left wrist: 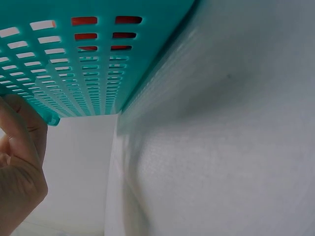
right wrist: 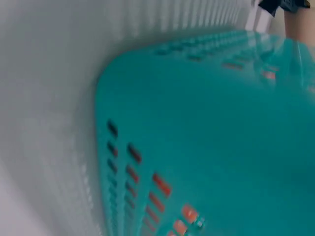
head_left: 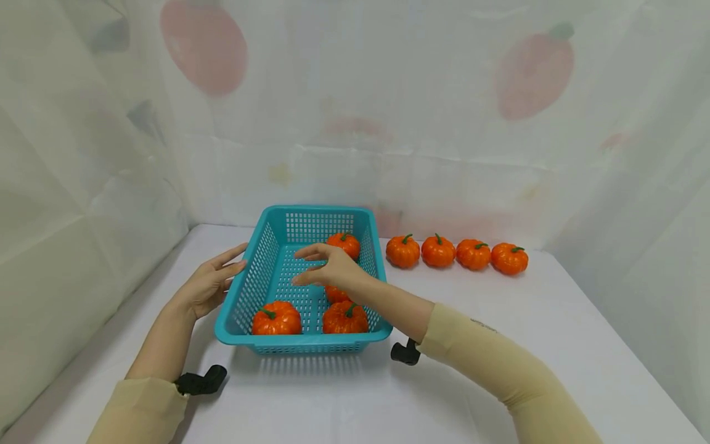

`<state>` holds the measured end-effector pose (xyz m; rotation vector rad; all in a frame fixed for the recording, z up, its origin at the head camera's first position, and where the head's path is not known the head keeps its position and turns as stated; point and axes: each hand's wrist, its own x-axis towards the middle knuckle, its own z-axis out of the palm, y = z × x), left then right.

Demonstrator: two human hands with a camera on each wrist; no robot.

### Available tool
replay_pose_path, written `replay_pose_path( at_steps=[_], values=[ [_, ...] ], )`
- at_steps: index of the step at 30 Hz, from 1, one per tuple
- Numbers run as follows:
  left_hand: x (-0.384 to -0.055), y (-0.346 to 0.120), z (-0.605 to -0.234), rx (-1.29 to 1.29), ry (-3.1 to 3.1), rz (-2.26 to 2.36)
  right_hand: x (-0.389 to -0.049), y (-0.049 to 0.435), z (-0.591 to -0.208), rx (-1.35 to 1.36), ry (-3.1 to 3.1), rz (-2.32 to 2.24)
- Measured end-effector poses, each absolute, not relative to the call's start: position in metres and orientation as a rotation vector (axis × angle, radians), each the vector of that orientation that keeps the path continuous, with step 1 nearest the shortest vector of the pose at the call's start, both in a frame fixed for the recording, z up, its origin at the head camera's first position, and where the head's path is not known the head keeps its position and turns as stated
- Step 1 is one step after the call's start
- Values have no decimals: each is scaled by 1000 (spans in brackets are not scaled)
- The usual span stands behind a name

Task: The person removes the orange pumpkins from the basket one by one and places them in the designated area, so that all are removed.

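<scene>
A blue-green plastic basket (head_left: 305,340) with latticed walls stands on the table. Inside are several small orange pumpkins with green stems: a front-left pumpkin (head_left: 277,319), a front-right pumpkin (head_left: 345,319), a back-right pumpkin (head_left: 345,244), and a pumpkin (head_left: 336,295) partly covered by the right wrist. My left hand (head_left: 206,287) is at the basket's left side, its fingertips touching the rim; in the left wrist view the hand (left wrist: 19,157) appears beside the rim. Over the basket's interior, my right hand (head_left: 333,269) has thumb and fingers apart, holding nothing. The right wrist view shows only the basket wall (right wrist: 197,137), not that hand.
Right of the basket, several more pumpkins (head_left: 438,251) sit in a row near the back of the white-covered table (head_left: 444,382). Pale fabric (head_left: 355,123) with faded fruit prints hangs behind, and more fabric borders both sides.
</scene>
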<state>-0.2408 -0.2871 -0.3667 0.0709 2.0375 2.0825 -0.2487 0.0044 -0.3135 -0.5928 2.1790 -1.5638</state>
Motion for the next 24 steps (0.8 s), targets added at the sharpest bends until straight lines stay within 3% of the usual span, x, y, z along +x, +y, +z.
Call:
replay_pose_path(
  at_steps=[13,24],
  values=[
    [-242,-288,-367,78,1994,2095,-234,-35,-328,-544,2296,-1265],
    [-241,-288,-367,86,2013,2084,-234,-36,-338,-742,2238,-1025]
  ],
)
